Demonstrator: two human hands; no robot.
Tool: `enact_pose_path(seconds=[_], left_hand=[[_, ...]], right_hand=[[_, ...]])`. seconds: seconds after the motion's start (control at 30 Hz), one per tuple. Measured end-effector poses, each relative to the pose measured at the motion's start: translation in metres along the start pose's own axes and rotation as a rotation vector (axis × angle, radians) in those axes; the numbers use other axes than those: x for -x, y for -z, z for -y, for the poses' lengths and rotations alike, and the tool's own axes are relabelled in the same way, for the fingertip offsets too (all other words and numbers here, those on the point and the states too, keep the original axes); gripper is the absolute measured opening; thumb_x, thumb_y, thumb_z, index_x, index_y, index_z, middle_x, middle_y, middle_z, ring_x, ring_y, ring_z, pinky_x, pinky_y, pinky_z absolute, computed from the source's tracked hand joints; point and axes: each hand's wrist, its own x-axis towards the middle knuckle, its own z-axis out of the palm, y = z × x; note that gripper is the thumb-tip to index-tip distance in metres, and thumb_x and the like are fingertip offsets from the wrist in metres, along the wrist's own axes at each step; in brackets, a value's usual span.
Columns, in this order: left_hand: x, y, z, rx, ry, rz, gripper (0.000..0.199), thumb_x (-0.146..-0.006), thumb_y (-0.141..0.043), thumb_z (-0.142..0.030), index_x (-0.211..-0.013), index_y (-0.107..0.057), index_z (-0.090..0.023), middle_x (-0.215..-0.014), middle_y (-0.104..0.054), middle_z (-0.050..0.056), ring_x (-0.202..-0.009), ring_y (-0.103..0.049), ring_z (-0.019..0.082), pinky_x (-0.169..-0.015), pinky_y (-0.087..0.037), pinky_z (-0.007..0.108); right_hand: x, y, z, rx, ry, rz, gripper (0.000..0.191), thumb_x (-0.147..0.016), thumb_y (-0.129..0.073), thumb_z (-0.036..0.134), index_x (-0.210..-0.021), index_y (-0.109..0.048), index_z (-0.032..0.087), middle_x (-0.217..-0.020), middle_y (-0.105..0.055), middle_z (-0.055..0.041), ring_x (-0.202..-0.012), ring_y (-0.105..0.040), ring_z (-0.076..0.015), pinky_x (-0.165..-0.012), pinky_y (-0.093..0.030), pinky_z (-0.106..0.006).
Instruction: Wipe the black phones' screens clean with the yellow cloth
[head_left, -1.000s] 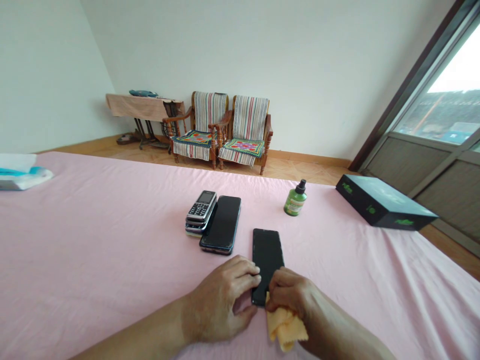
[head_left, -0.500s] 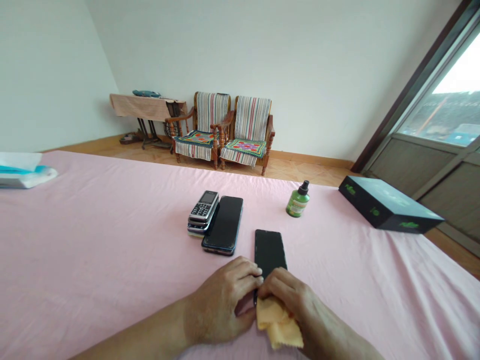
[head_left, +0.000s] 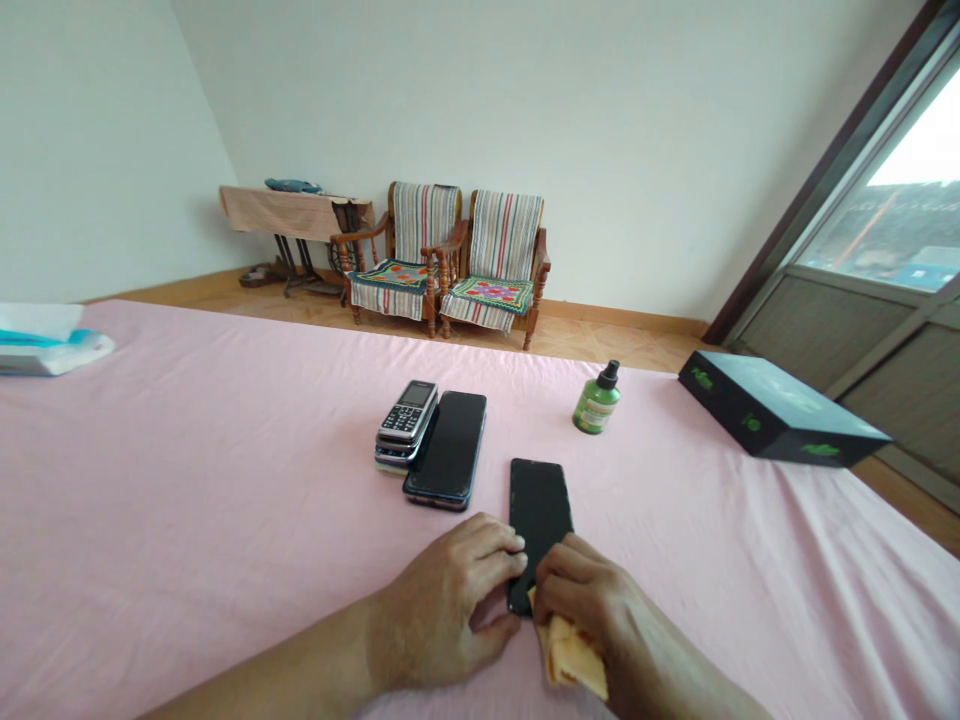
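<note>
Two bare hands work at the near edge of a pink bedsheet (head_left: 225,520), where a black smartphone (head_left: 540,520) lies flat with its dark glass face up, close to the sheet's near edge and right of centre. The left hand (head_left: 442,605) is half curled, its fingers (head_left: 495,550) against the phone's left edge and its thumb near the lower corner, apparently holding the phone in place. The right hand (head_left: 589,610) is closed around a folded yellow cloth (head_left: 577,660), pressing it to the phone's lower right corner; how much of the cloth touches the glass is hard to tell, as the hand hides it.

Just beyond lie a second dark smartphone (head_left: 446,450) and, touching its left side, a small stack of keypad phones (head_left: 406,422). A green pump bottle (head_left: 598,405) stands further right, and a black box with green lettering (head_left: 780,420) sits tilted at the sheet's far right corner. A tissue pack (head_left: 52,342) rests at the left edge. Past the far edge, two striped wooden armchairs (head_left: 457,260) stand side by side against the wall, beside a cloth-draped table (head_left: 289,212).
</note>
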Motion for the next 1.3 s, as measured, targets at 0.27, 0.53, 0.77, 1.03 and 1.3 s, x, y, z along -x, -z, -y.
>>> enact_pose_path(seconds=[0.27,0.53,0.77,1.03,1.3], left_hand=[[0.000,0.001,-0.001,0.011,-0.006,0.011,0.030,-0.079,-0.061,-0.011,-0.109,-0.061,-0.012,-0.106,-0.064,0.013,-0.104,-0.057,0.026,-0.093,-0.049,0.039],[0.000,0.000,0.001,0.013,-0.047,-0.027,0.033,-0.075,-0.061,-0.007,-0.108,-0.060,-0.010,-0.105,-0.064,0.015,-0.103,-0.058,0.026,-0.093,-0.050,0.039],[-0.001,0.004,-0.001,0.015,-0.055,0.033,0.043,-0.069,-0.057,-0.005,-0.111,-0.058,-0.012,-0.106,-0.063,0.014,-0.102,-0.057,0.027,-0.093,-0.049,0.040],[-0.001,0.003,0.000,0.010,-0.050,0.031,0.042,-0.070,-0.057,-0.005,-0.111,-0.059,-0.012,-0.105,-0.063,0.013,-0.104,-0.056,0.027,-0.094,-0.049,0.040],[0.003,0.001,0.002,0.008,-0.070,-0.020,0.046,-0.068,-0.057,-0.004,-0.114,-0.057,-0.012,-0.111,-0.062,0.016,-0.107,-0.057,0.028,-0.095,-0.049,0.042]], right_hand=[[-0.010,-0.008,0.005,-0.036,0.114,-0.048,0.022,-0.074,-0.052,-0.003,-0.073,-0.060,0.018,-0.086,-0.062,-0.0037,-0.082,-0.054,-0.0172,-0.069,-0.042,-0.027],[-0.004,0.003,0.004,-0.045,0.113,0.002,0.020,-0.074,-0.057,-0.003,-0.076,-0.062,0.017,-0.088,-0.062,-0.0033,-0.085,-0.053,-0.0164,-0.073,-0.041,-0.027],[-0.005,-0.001,0.011,-0.069,0.041,0.013,0.016,-0.085,-0.055,0.007,-0.092,-0.064,0.019,-0.098,-0.062,-0.0049,-0.090,-0.053,-0.0184,-0.074,-0.042,-0.029],[-0.004,-0.002,0.010,0.020,0.040,0.030,0.016,-0.082,-0.055,0.005,-0.088,-0.064,0.017,-0.097,-0.061,-0.0053,-0.091,-0.052,-0.0185,-0.074,-0.042,-0.029],[0.000,0.008,-0.002,0.037,0.137,0.029,0.019,-0.083,-0.053,0.006,-0.087,-0.066,0.019,-0.089,-0.061,-0.0046,-0.083,-0.054,-0.0177,-0.070,-0.045,-0.029]])
